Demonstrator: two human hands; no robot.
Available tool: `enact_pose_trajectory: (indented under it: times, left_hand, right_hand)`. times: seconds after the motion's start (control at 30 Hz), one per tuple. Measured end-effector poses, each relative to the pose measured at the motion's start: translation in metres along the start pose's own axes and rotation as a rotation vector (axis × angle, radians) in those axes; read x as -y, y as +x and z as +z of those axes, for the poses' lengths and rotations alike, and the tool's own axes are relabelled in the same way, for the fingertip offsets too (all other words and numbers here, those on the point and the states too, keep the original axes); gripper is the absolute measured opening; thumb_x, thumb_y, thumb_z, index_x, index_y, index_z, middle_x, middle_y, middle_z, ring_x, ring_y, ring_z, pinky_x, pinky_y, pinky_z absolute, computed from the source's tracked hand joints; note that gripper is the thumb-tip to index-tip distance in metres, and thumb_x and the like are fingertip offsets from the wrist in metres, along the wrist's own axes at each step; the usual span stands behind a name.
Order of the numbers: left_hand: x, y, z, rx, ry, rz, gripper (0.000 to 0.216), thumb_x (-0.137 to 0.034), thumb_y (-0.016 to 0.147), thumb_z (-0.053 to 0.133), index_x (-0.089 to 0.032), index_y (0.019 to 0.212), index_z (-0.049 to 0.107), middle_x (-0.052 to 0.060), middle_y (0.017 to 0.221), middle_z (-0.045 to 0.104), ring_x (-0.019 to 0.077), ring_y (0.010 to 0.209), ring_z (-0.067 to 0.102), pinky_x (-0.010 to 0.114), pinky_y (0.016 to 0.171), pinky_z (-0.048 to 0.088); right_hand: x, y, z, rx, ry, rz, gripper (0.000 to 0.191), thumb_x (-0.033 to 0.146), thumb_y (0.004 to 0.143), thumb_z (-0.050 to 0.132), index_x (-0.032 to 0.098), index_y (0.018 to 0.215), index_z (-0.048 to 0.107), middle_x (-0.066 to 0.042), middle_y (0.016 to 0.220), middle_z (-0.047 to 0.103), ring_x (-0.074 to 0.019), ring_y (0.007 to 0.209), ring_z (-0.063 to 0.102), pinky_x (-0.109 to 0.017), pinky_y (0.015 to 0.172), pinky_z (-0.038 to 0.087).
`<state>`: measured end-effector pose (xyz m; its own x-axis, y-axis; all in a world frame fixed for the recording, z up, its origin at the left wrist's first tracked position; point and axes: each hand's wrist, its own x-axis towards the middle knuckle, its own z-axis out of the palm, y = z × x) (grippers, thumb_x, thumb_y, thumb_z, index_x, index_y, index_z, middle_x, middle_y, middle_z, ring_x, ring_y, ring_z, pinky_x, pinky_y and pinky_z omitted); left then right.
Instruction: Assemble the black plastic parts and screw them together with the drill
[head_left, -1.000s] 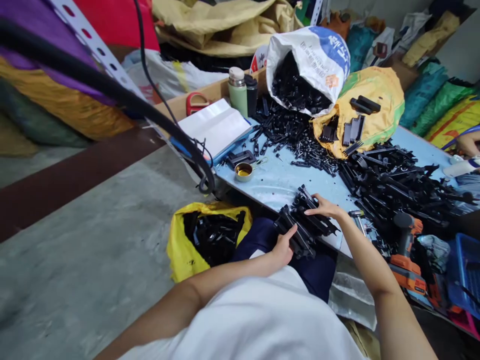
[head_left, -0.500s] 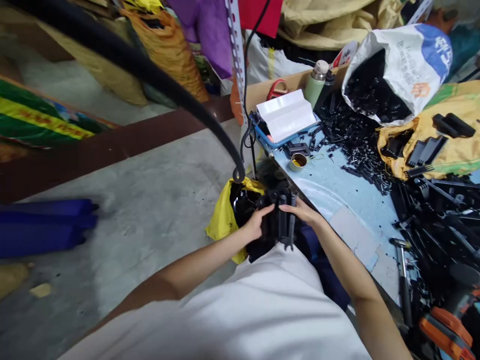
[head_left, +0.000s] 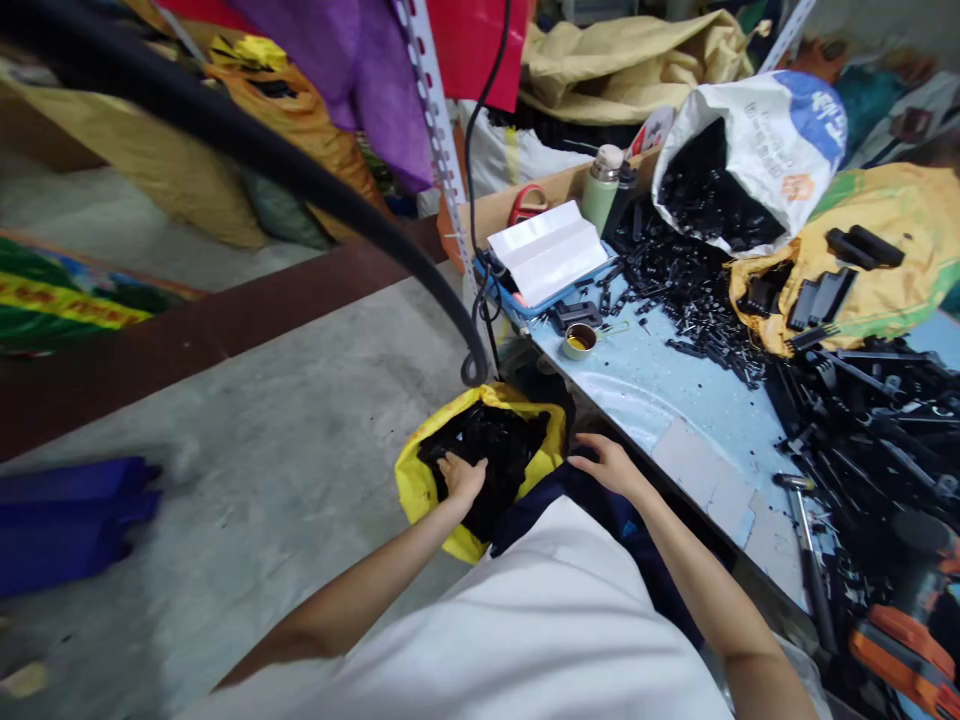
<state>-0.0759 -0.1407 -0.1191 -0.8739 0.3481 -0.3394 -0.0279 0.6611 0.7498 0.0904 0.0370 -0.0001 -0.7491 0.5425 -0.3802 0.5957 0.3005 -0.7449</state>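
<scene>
A yellow sack (head_left: 420, 485) full of black plastic parts (head_left: 491, 445) stands on the floor beside my knee. My left hand (head_left: 462, 476) reaches into the sack's mouth, fingers spread over the black parts, holding nothing I can see. My right hand (head_left: 607, 462) rests open near the edge of the blue table (head_left: 675, 395), just right of the sack, above my dark trousers. The bundle of black pieces from before is no longer in my hands.
On the table lie a white sack (head_left: 780, 130) spilling small black parts, a yellow sack (head_left: 892, 250), a heap of long black parts (head_left: 877, 420), a small tin (head_left: 579, 341), a white booklet (head_left: 547, 250), a green flask (head_left: 601, 187), a hammer (head_left: 806, 540) and an orange drill (head_left: 900, 650). A black hose (head_left: 300, 180) arcs overhead.
Both hands carried the bundle of black pieces from the table edge leftwards to the yellow sack and let it go; my view swung left with them.
</scene>
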Motion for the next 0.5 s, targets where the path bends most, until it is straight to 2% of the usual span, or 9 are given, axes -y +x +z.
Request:
enact_pose_trajectory:
  times: [0.1, 0.17, 0.23, 0.3, 0.37, 0.5]
  left_hand:
    - [-0.039, -0.003, 0.015, 0.039, -0.037, 0.247, 0.063, -0.023, 0.072, 0.060, -0.009, 0.128, 0.035, 0.023, 0.138, 0.035, 0.0317, 0.134, 0.024, 0.046, 0.110, 0.022]
    - [-0.079, 0.000, 0.026, 0.061, -0.098, 0.487, 0.061, -0.027, 0.074, 0.059, -0.015, 0.128, 0.035, 0.017, 0.135, 0.041, 0.0275, 0.132, 0.031, 0.043, 0.111, 0.022]
    - [-0.122, 0.007, 0.040, 0.045, -0.136, 0.618, 0.065, -0.028, 0.072, 0.063, -0.016, 0.128, 0.033, 0.017, 0.132, 0.044, 0.0277, 0.129, 0.034, 0.043, 0.110, 0.023]
    - [-0.161, 0.017, 0.053, 0.018, -0.141, 0.644, 0.072, -0.026, 0.069, 0.067, -0.012, 0.129, 0.030, 0.019, 0.130, 0.044, 0.0298, 0.128, 0.033, 0.044, 0.109, 0.024]
    - [-0.189, 0.028, 0.066, 0.000, -0.126, 0.601, 0.076, -0.024, 0.066, 0.070, -0.010, 0.129, 0.029, 0.022, 0.128, 0.045, 0.0326, 0.127, 0.033, 0.046, 0.108, 0.025]
    - [-0.215, 0.038, 0.079, -0.043, -0.111, 0.484, 0.078, -0.018, 0.062, 0.073, -0.008, 0.127, 0.030, 0.024, 0.125, 0.048, 0.0362, 0.126, 0.034, 0.048, 0.105, 0.024]
  right_hand:
    - [-0.028, -0.043, -0.029, -0.225, 0.063, 0.042, 0.042, 0.047, 0.072, 0.060, 0.019, 0.103, 0.065, -0.010, 0.110, 0.065, -0.0255, 0.103, 0.060, -0.043, 0.092, 0.046]
    - [-0.044, -0.067, -0.037, -0.335, 0.118, 0.106, 0.043, 0.053, 0.071, 0.059, 0.019, 0.096, 0.067, -0.011, 0.103, 0.067, -0.0264, 0.097, 0.063, -0.045, 0.090, 0.047]
    - [-0.055, -0.084, -0.037, -0.397, 0.175, 0.147, 0.046, 0.058, 0.069, 0.058, 0.018, 0.092, 0.067, -0.011, 0.097, 0.069, -0.0270, 0.092, 0.064, -0.046, 0.087, 0.049]
    - [-0.059, -0.095, -0.032, -0.424, 0.215, 0.143, 0.048, 0.060, 0.069, 0.057, 0.019, 0.090, 0.068, -0.011, 0.092, 0.070, -0.0271, 0.088, 0.065, -0.045, 0.084, 0.051]
    - [-0.057, -0.100, -0.026, -0.436, 0.225, 0.108, 0.046, 0.061, 0.070, 0.056, 0.020, 0.088, 0.069, -0.010, 0.091, 0.070, -0.0268, 0.086, 0.066, -0.045, 0.082, 0.052]
    - [-0.050, -0.099, -0.018, -0.444, 0.217, 0.049, 0.041, 0.057, 0.073, 0.055, 0.021, 0.088, 0.069, -0.009, 0.090, 0.070, -0.0259, 0.085, 0.066, -0.042, 0.080, 0.053]
